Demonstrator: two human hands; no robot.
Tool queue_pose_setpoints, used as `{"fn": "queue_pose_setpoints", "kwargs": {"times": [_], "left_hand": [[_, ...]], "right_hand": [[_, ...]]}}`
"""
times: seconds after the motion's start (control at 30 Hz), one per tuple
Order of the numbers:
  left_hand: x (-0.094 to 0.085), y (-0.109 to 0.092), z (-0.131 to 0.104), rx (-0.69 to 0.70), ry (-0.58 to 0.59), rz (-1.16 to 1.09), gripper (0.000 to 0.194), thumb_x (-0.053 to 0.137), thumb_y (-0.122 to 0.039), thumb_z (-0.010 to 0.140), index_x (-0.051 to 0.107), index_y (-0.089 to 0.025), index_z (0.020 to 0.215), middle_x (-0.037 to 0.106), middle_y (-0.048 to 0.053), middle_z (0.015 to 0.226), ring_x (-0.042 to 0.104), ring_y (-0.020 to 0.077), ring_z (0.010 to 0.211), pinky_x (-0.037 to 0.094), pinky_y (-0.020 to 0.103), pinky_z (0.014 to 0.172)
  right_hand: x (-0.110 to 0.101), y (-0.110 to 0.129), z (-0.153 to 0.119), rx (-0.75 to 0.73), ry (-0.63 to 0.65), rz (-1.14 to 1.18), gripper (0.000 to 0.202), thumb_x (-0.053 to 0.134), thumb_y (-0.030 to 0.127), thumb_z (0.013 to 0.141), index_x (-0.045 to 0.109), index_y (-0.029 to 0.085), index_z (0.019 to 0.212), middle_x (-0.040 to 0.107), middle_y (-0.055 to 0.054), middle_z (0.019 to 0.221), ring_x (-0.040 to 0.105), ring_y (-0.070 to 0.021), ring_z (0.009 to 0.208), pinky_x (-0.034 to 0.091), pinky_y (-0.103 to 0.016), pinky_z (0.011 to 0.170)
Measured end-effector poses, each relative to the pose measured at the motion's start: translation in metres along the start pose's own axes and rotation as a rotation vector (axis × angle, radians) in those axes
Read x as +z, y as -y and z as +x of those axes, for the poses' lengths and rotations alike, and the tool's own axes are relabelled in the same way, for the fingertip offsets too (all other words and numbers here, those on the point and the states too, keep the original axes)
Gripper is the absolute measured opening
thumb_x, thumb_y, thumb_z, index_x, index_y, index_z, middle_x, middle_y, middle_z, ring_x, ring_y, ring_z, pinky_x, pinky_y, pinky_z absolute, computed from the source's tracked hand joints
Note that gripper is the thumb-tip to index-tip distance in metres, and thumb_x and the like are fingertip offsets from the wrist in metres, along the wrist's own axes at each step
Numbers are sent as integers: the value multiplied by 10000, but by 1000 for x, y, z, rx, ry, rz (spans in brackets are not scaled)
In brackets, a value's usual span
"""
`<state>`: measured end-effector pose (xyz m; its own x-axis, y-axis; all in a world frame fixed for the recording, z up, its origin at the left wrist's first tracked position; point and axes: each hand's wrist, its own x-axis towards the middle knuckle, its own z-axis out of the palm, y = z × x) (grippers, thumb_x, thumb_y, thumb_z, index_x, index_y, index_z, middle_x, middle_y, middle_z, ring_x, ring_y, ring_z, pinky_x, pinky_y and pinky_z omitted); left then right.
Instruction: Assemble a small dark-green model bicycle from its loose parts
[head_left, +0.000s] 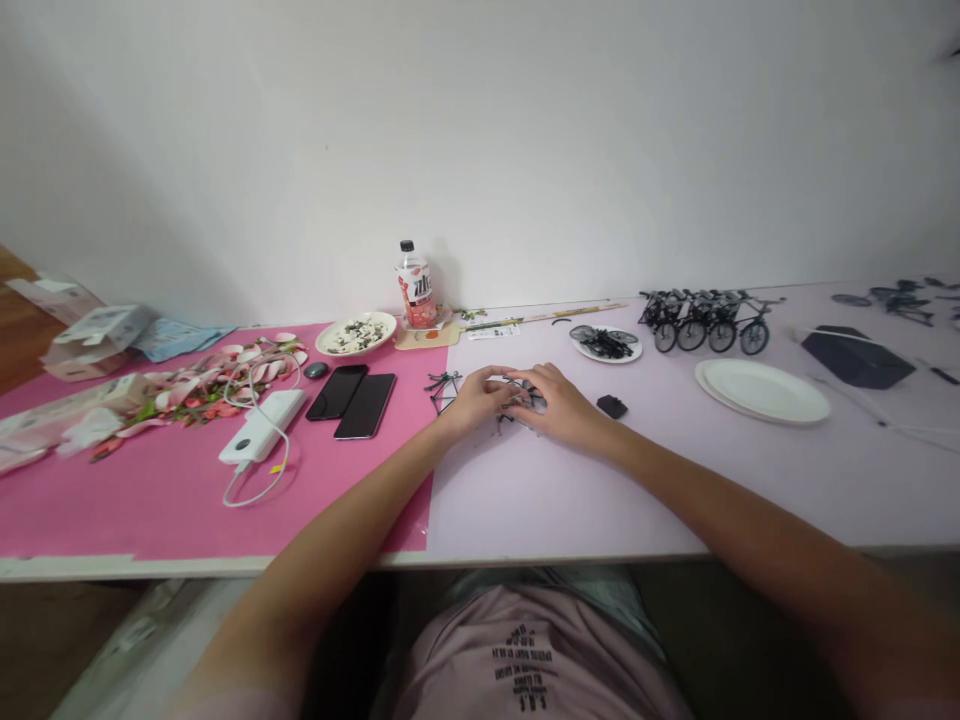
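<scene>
Bicycle model [532,398], small and dark with a thin frame, sits between the person's two hands, low over the table [510,490] and partly covered by the grip. The left hand [476,398] is narrowed, thumb and fingers pinching it from one side; the right hand [561,405] curls around the other, beside a wheel. It looks light and stiff, probably plastic or thin metal; the slender bars and wheel could bend or snap, so the thicker middle of the frame seems the safer place to hold. A similar dark frame [442,390] lies just left of the left hand, and a black block [613,406] just right of the right hand. Beyond the left hand, a bottle [417,295] carries large white lettering, not surely legible; the print on the shirt [525,650], nearer than both hands, is too small to read reliably.
</scene>
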<state>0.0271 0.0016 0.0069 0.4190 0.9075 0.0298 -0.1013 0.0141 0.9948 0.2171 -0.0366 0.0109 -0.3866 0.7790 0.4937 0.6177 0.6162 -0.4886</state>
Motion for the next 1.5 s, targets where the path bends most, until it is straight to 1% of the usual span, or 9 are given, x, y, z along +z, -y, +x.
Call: {"fn": "queue_pose_setpoints", "kwargs": {"times": [0.13,0.4,0.73,1.0,1.2,1.5], "left_hand": [[0,-1,0,-3,-5,15,378,791,-169,836,613,-127,1167,803,102,929,777,199,788,589,282,705],[2,-3,-2,-9,13,9,416,812,-185,813,614,-132,1176,800,111,959,777,211,825,600,321,762],[0,-2,-2,-10,19,27,421,806,-176,805,623,-122,1181,797,111,945,771,206,822,572,286,715],[0,-3,-3,-9,17,26,407,806,-165,816,626,-125,1179,793,102,910,766,197,804,570,274,707],[0,-3,-3,-10,14,34,412,807,-167,812,630,-122,1182,794,104,911,762,195,797,570,280,720],[3,-7,-4,-20,3,42,366,749,-110,820,625,-118,1164,782,87,878,746,177,746,545,256,663]], "right_hand": [[0,0,0,2,-1,7,446,742,360,946,651,256,1370,656,-85,1042,582,-302,1058,530,-464,920],[2,-1,-1,-13,-7,18,443,742,358,945,648,272,1369,654,-86,1058,586,-305,1073,531,-483,941],[2,-3,-1,0,7,25,447,758,325,935,644,249,1361,652,-84,1075,589,-293,1076,527,-474,949],[4,-6,-1,-13,6,19,448,751,315,936,637,257,1365,655,-81,1079,593,-291,1075,527,-472,948],[5,-8,-1,-9,9,27,452,750,336,939,633,270,1371,658,-85,1095,599,-296,1085,527,-480,948],[5,-7,-2,4,22,30,463,746,345,946,617,257,1381,653,-89,1113,593,-295,1092,522,-474,953]]}}
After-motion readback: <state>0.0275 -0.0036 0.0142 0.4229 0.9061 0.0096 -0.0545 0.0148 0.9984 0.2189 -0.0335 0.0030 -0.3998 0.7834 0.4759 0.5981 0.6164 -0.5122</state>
